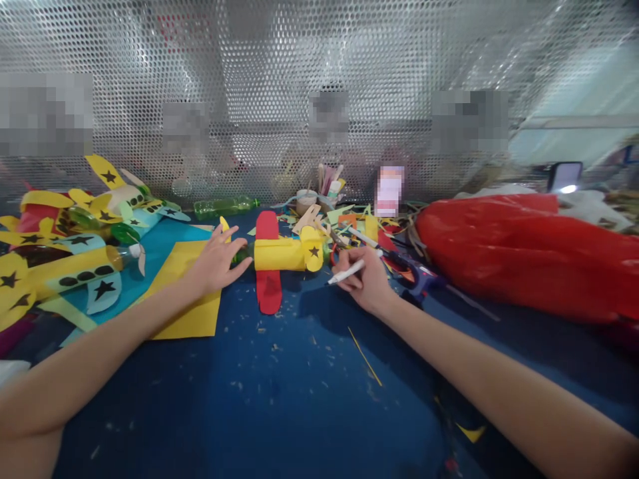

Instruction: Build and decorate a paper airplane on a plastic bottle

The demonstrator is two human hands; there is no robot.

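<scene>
A toy plane with a yellow body [279, 255] and red wings [269, 293] lies in the middle of the blue table, a black star on its yellow tail. My left hand [218, 261] is at the plane's green nose end, its fingers spread; whether it touches the plane is unclear. Beneath my left wrist lies a yellow sheet [200, 319]. To the right of the tail, my right hand [367, 278] is closed on a white marker [347, 272], which points left toward the plane.
Finished-looking planes [74, 273] crowd the left. Paper scraps [344, 216], a green bottle [224, 207] and a phone [389, 191] stand or lie behind. A glue gun [422, 279] and a large red bag [519, 256] are on the right; the blue table [279, 412] stretches in front.
</scene>
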